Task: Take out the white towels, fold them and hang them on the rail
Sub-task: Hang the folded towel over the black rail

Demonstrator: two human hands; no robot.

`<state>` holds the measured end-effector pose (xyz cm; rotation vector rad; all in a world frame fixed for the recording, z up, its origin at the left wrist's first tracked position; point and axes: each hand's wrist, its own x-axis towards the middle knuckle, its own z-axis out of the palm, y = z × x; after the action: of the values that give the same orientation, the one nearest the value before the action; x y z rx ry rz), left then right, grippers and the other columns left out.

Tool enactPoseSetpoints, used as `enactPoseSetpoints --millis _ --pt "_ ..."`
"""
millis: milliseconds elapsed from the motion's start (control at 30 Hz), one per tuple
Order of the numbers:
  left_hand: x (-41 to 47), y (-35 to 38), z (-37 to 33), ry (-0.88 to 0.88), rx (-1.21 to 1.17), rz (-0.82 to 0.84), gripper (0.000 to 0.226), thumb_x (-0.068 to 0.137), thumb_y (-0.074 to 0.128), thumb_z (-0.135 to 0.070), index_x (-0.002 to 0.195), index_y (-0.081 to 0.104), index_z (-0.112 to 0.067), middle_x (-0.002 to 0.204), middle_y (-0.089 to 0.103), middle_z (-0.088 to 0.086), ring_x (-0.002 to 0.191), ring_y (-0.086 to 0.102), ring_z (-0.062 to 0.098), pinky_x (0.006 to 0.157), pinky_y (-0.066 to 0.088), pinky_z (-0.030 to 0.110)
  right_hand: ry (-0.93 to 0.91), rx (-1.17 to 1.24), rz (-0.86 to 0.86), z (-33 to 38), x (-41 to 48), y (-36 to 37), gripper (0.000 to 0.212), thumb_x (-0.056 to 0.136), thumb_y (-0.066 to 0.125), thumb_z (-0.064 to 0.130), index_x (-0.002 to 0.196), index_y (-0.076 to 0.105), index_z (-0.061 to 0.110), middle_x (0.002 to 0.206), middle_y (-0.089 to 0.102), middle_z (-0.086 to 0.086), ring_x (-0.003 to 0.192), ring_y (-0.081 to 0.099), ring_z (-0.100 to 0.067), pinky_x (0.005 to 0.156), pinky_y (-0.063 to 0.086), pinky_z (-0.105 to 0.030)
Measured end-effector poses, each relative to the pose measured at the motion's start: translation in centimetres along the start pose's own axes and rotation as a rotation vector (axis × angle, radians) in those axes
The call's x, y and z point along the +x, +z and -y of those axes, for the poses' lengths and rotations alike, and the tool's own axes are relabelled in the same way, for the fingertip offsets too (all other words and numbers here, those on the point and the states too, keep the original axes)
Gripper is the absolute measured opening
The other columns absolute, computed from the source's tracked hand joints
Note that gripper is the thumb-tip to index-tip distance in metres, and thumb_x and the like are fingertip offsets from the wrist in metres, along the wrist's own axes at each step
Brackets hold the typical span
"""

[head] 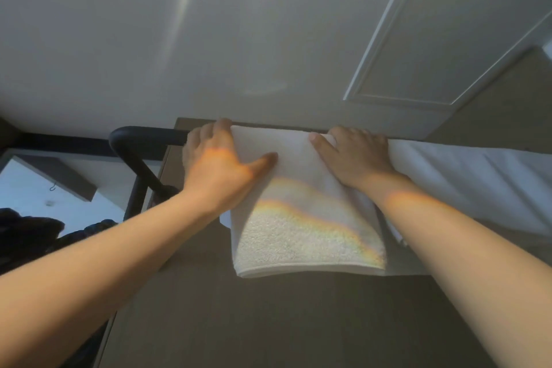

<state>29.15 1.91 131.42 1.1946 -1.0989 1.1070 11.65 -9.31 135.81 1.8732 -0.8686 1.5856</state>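
- Head view: a folded white towel hangs over a black rail. Its folded lower edge hangs in front of a brown panel.
- The left hand grips the towel's upper left corner. Its fingers curl over the top of the rail, and its thumb lies stretched across the towel's front face.
- The right hand lies on the towel's upper right corner with its fingers spread and fairly straight, pressing the cloth where it bends over the rail. Its thumb points toward the left hand.
- The two hands are apart, with a bare strip of towel between them along the top fold.
- Only the left end of the rail shows, where it curves down and back toward the wall. The rest is hidden under cloth and hands.
- A second white towel hangs just to the right of the folded one and spreads wide toward the frame's right edge. The right forearm crosses in front of it.
- A white panelled door stands at upper right.
- Dark fabric lies at lower left, below the left forearm.
- A band of rainbow-tinted light crosses the towel and both wrists.
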Motion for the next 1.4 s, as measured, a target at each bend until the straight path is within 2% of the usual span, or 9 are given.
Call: enactPoseSetpoints --millis 167,267,400,533,633,767,967,1167,1400 --pt "-1.9 0.2 0.1 -0.299 -0.338 0.133 0.078 0.065 0.083 -0.051 0.123 0.046 -0.015 0.112 0.058 -0.001 0.098 0.061 0.018 0.072 0.054 0.031 0.009 0.152 0.032 -0.1 -1.1 -0.8 0.052 0.098 0.036 0.055 0.129 0.054 0.017 0.14 0.053 -0.009 0.133 0.042 -0.026 0.114 0.024 -0.045" --pt "-1.8 0.1 0.3 -0.561 -0.628 0.329 0.067 0.064 0.088 -0.04 0.115 0.06 -0.008 0.102 0.071 0.006 0.084 0.071 0.024 0.069 0.059 0.034 0.043 0.419 -0.046 -0.4 -3.7 -1.1 0.059 0.097 0.046 0.049 0.145 0.041 0.016 0.151 0.04 -0.005 0.14 0.034 -0.023 0.115 0.025 -0.035" --pt "-2.1 -0.1 0.4 -0.533 -0.786 0.299 0.047 0.063 0.089 -0.027 0.1 0.068 -0.007 0.082 0.077 0.005 0.065 0.074 0.021 0.049 0.055 0.025 0.15 0.594 -0.109 -1.5 -7.0 -1.0 0.051 0.091 0.056 0.045 0.134 0.05 0.019 0.133 0.055 -0.002 0.121 0.053 -0.024 0.102 0.043 -0.038" --pt "-2.3 -0.5 0.2 -0.567 -0.831 0.277 0.045 0.061 0.089 -0.029 0.093 0.068 -0.007 0.075 0.076 0.004 0.061 0.073 0.021 0.046 0.054 0.023 0.343 0.692 0.133 -2.1 -7.6 -1.0 0.044 0.093 0.055 0.048 0.119 0.059 0.013 0.113 0.064 -0.003 0.099 0.061 -0.023 0.079 0.047 -0.033" --pt "-2.9 -1.0 0.4 -0.545 -0.807 0.366 0.05 0.06 0.086 -0.036 0.097 0.067 -0.008 0.081 0.077 0.005 0.067 0.074 0.022 0.051 0.056 0.025 0.4 0.849 0.272 -2.1 -7.8 -1.0 0.039 0.093 0.056 0.051 0.106 0.063 0.014 0.102 0.069 -0.006 0.087 0.064 -0.021 0.068 0.049 -0.03" --pt "-4.1 -1.7 1.3 -0.51 -0.788 0.453 0.043 0.061 0.082 -0.034 0.093 0.069 -0.008 0.083 0.077 0.006 0.071 0.074 0.023 0.052 0.056 0.024 0.432 0.949 0.222 -2.2 -7.6 -0.7 0.036 0.093 0.06 0.044 0.109 0.064 0.013 0.101 0.07 -0.007 0.091 0.068 -0.027 0.086 0.056 -0.042" --pt "-3.1 -1.6 1.2 -0.44 -0.732 0.203 0.027 0.073 0.082 -0.032 0.089 0.071 -0.013 0.082 0.076 0.005 0.07 0.074 0.022 0.063 0.059 0.032 0.368 0.9 0.013 -0.6 -5.8 -0.4 0.027 0.096 0.058 0.035 0.103 0.065 0.01 0.094 0.069 -0.007 0.081 0.064 -0.022 0.06 0.047 -0.027" --pt "-0.8 -0.6 0.4 -0.438 -0.692 0.082 0.03 0.076 0.08 -0.039 0.086 0.069 -0.013 0.084 0.073 0.004 0.078 0.071 0.024 0.071 0.058 0.035 0.415 0.755 -0.19 1.0 -3.8 1.3 0.033 0.099 0.051 0.033 0.112 0.058 0.003 0.114 0.063 -0.017 0.105 0.058 -0.034 0.081 0.041 -0.034" --pt "-2.2 0.3 3.1 -0.634 -0.693 0.424 0.077 0.059 0.073 -0.07 0.109 0.065 -0.012 0.101 0.073 0.008 0.092 0.07 0.03 0.089 0.055 0.044 0.401 0.739 -0.161 0.6 -5.1 2.9 0.032 0.101 0.045 0.038 0.112 0.054 0.009 0.111 0.062 -0.01 0.102 0.059 -0.033 0.076 0.039 -0.032"
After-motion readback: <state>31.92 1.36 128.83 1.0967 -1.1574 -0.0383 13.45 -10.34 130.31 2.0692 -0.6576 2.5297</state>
